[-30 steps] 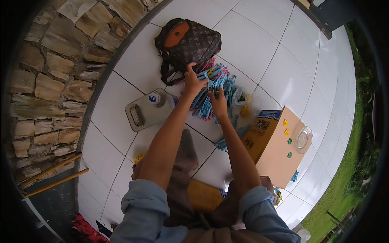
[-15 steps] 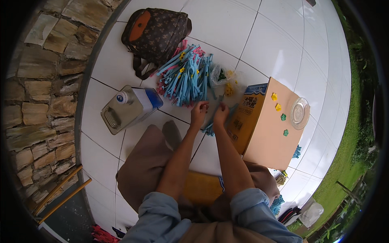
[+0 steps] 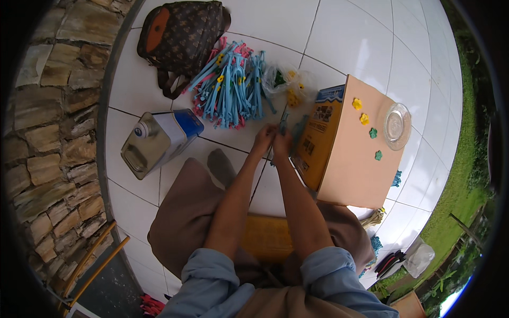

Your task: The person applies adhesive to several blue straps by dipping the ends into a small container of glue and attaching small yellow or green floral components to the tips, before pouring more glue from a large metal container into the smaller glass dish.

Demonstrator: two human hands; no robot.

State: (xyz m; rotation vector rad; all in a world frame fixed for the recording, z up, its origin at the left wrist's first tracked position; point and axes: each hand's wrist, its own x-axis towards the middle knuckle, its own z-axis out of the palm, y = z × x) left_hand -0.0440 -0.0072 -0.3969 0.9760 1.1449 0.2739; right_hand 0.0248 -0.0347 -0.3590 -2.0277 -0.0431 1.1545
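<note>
My left hand (image 3: 264, 139) and my right hand (image 3: 282, 142) are brought together over the floor, left of the cardboard box. Both have their fingers closed at a slim light-blue strip (image 3: 284, 117) whose end sticks out beyond the right fingers. The rest of it is hidden by the hands. Just past them lies a heap of light-blue and pink strips (image 3: 230, 93) with knobbed ends and small yellow flowers. A clear plastic bag (image 3: 273, 79) with yellow and green pieces rests beside that heap.
At right stands a cardboard box (image 3: 355, 175), with yellow flowers (image 3: 364, 118), green flowers (image 3: 373, 133) and a clear glass dish (image 3: 397, 126) on top. A metal can (image 3: 154, 140) and a brown patterned backpack (image 3: 185, 40) stand at left, before a stone wall (image 3: 47, 122).
My hands have come together, the left moving right toward the right hand. The view has shifted, so the heap, backpack and can sit further left and mostly higher in it.
</note>
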